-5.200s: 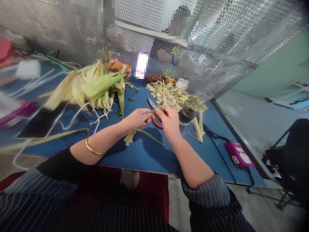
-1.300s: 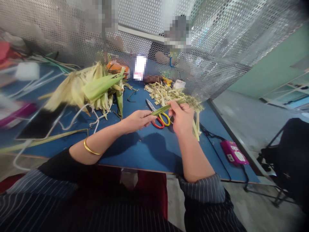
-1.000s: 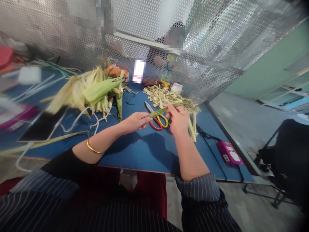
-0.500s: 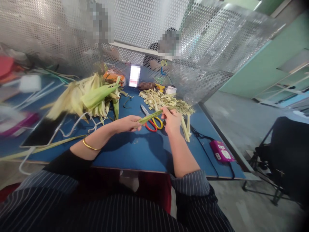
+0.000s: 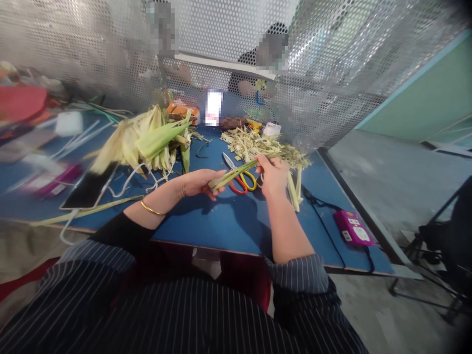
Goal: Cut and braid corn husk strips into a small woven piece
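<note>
A long green husk strip (image 5: 236, 172) stretches between my two hands above the blue table (image 5: 228, 226). My left hand (image 5: 199, 182) is closed on its lower left end. My right hand (image 5: 275, 174) pinches its upper right end, fingers closed. Under the strip lie scissors (image 5: 241, 179) with one red and one yellow handle, blades pointing away from me. Just right of my right hand lie a few pale cut strips (image 5: 295, 189).
A heap of green and yellow corn husks (image 5: 147, 140) lies at the left back, a pile of trimmings (image 5: 265, 145) at the back middle. A black phone (image 5: 90, 179) with a white cable lies left, a pink device (image 5: 352, 228) right. A perforated metal screen (image 5: 332, 73) walls the back; another person sits behind it.
The folded piece held close between both hands five seconds ago is now a long strip drawn out, my right hand up and to the right. The camera view has shifted slightly.
</note>
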`<state>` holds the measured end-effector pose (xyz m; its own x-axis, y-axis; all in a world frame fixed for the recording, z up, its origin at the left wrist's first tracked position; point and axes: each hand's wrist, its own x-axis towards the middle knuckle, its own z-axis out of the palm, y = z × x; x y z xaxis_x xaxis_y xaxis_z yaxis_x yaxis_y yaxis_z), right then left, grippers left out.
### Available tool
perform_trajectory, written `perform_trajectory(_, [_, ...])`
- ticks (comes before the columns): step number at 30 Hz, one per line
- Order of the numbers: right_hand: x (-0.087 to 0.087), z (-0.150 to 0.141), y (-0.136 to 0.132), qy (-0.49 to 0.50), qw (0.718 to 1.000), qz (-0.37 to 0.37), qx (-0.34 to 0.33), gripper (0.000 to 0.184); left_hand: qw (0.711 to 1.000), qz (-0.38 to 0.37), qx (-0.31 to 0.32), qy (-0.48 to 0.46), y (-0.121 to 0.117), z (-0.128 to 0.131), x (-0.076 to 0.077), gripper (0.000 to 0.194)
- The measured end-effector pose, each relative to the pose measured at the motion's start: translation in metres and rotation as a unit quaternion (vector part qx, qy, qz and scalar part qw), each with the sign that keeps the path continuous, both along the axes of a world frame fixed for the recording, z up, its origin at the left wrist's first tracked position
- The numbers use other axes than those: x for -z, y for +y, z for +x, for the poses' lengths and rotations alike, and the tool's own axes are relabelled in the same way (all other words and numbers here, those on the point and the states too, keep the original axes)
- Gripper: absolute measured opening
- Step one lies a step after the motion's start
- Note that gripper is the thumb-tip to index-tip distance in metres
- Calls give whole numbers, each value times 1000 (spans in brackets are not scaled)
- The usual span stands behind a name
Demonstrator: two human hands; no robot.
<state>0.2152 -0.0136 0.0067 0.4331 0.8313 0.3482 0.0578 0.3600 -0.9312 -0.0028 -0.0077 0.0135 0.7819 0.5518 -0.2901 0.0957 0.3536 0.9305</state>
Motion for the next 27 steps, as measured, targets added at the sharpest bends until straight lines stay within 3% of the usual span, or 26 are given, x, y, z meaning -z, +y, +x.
perform_trajectory(8, [-2, -2, 0, 33, 999, 8, 30, 18, 988, 152, -37, 15, -4, 10, 11, 29])
perform_trajectory(10, [-3, -3, 0, 35, 999, 8, 34, 19, 981, 193, -17, 19, 0, 6, 3, 28])
perform_trajectory(15, [-2, -14, -7, 2, 1000, 5, -11, 20, 948, 283, 56, 133, 9, 8, -26, 32])
perform_trajectory(17, [0, -20, -10, -13, 999, -4, -39, 20, 936, 331, 41, 110, 10, 22, -30, 30])
perform_trajectory(19, [1, -25, -13, -21, 998, -13, -56, 21, 941, 329, 28, 67, 8, 39, -29, 31])
perform_trajectory(21, [1, -26, -13, -11, 997, -26, -68, 20, 939, 334, -10, 83, 7, 51, -23, 25])
perform_trajectory(24, [0, -22, -12, 14, 994, -56, -88, 21, 923, 371, -57, 80, 7, 54, -15, 23])
perform_trajectory(27, [-3, -18, -12, 7, 994, -57, -97, 20, 924, 369, -60, 84, 8, 45, -15, 23])
